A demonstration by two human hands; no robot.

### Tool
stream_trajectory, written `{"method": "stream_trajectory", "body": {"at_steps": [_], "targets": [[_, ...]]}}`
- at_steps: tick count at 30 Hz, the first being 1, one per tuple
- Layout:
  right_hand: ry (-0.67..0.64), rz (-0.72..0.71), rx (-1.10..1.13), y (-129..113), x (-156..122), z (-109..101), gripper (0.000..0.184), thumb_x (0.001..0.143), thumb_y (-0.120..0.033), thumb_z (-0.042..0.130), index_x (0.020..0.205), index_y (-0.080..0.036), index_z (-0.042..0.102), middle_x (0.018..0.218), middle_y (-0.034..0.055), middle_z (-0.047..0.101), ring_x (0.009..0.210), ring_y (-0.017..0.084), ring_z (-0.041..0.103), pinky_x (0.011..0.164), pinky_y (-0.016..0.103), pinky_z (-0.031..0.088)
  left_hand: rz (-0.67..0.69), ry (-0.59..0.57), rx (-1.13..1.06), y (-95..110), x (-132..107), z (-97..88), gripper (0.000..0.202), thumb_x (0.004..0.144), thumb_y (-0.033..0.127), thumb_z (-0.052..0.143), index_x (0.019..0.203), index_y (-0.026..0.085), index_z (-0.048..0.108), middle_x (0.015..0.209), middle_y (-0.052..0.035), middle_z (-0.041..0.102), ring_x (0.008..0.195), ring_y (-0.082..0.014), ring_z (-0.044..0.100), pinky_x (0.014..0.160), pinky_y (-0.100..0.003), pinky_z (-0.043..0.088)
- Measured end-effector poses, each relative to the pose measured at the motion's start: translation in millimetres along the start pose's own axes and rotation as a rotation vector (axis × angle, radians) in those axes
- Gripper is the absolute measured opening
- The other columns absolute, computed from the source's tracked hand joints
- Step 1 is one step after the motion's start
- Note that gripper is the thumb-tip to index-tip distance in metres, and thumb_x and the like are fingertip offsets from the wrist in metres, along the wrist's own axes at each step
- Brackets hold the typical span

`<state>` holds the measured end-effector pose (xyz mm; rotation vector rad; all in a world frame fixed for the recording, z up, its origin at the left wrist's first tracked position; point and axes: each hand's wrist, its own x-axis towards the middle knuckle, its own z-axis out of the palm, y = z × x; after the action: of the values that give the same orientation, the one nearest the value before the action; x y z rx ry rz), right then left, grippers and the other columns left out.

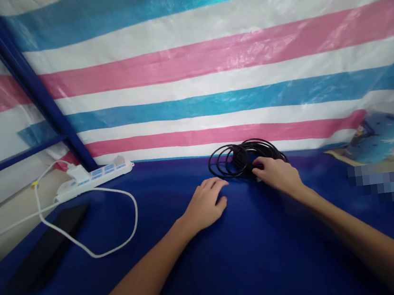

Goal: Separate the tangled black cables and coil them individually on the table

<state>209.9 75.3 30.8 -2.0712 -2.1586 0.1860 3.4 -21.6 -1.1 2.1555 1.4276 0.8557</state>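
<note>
A coil of thin black cable (236,158) lies at the far edge of a blue table (253,250), against a striped plastic sheet. My right hand (276,174) rests on the coil's near right side, fingers curled over the loops. My left hand (206,204) lies palm down on the blue surface just left of the coil, fingertips close to the loops, holding nothing.
A white power strip (94,175) with a white cord (95,227) looping forward sits at the far left. A flat black slab (47,247) lies near the left edge. A blue metal post (31,81) rises at the back left. Printed paper (379,139) lies far right.
</note>
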Motion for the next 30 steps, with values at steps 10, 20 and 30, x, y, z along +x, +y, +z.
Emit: {"method": "stream_trajectory", "body": {"at_steps": [10,20,30], "targets": [[-0.072,-0.061,0.196,0.7,-0.9,1.5,0.031,0.090,-0.034,0.055,0.113,-0.013,0.057,0.105,0.0069,0.059,0.094,0.016,0.058,0.084,0.035,0.051,0.010,-0.090,0.298,-13.1,2.6,4.0,0.053,0.093,0.031,0.035,0.143,0.015,0.034,0.148,-0.0115,0.038,0.138,-0.0254,0.032,0.111,-0.047,0.029],[-0.260,-0.134,1.080,-16.4,-15.0,-0.7,0.025,0.094,-0.031,0.039,0.095,-0.012,0.055,0.078,0.0024,0.056,0.065,0.008,0.055,0.058,0.021,0.047,0.257,-0.158,0.407,-9.4,-4.6,-8.2,0.037,0.093,0.030,0.038,0.125,0.025,0.056,0.125,-0.0025,0.059,0.110,-0.0199,0.052,0.094,-0.037,0.042],[-0.063,-0.113,1.242,-12.7,-22.5,-18.1,0.024,0.070,-0.037,0.069,0.075,-0.016,0.058,0.068,0.0009,0.054,0.057,0.008,0.050,0.052,0.020,0.041,0.329,-0.034,0.440,3.6,-9.0,-1.2,0.035,0.092,0.022,0.038,0.123,0.021,0.054,0.129,-0.0031,0.055,0.121,-0.0186,0.046,0.100,-0.036,0.035]]}}
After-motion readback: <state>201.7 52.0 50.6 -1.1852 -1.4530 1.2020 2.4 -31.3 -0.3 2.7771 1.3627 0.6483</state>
